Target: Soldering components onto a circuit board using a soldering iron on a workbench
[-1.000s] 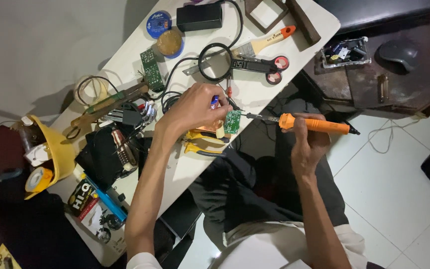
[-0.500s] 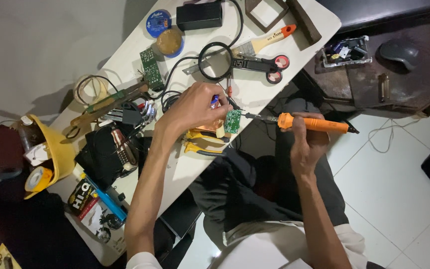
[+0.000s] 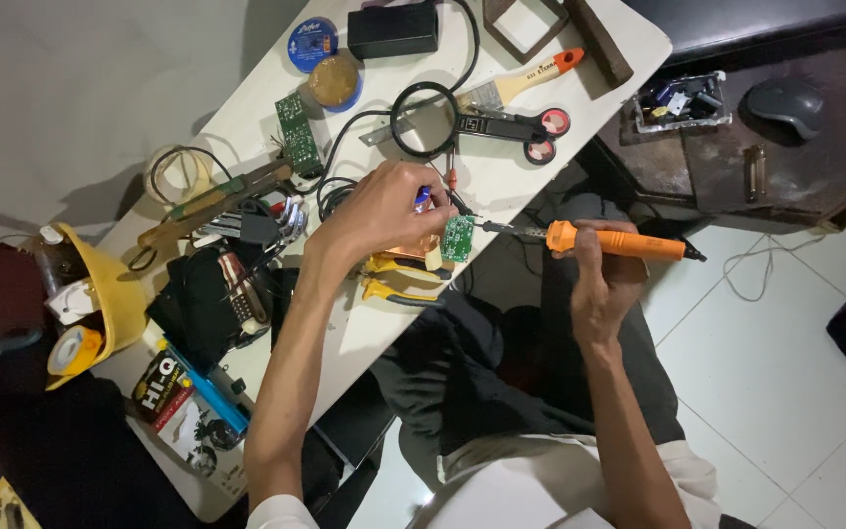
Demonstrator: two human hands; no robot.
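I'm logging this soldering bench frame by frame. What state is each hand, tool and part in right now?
Left hand: closed over the small green circuit board, steadying it.
Right hand: gripping the orange-handled soldering iron, tip at the board.
Scissors with red-ringed black handles: lying closed.
Orange-tipped wooden paintbrush: lying flat, untouched.
Round blue tin: lid on.
Yellow hard hat: upturned, filled with tape rolls.

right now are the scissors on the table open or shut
Shut. The scissors lie flat on the white table, blades closed into one dark strip, the two red-lined finger rings side by side.
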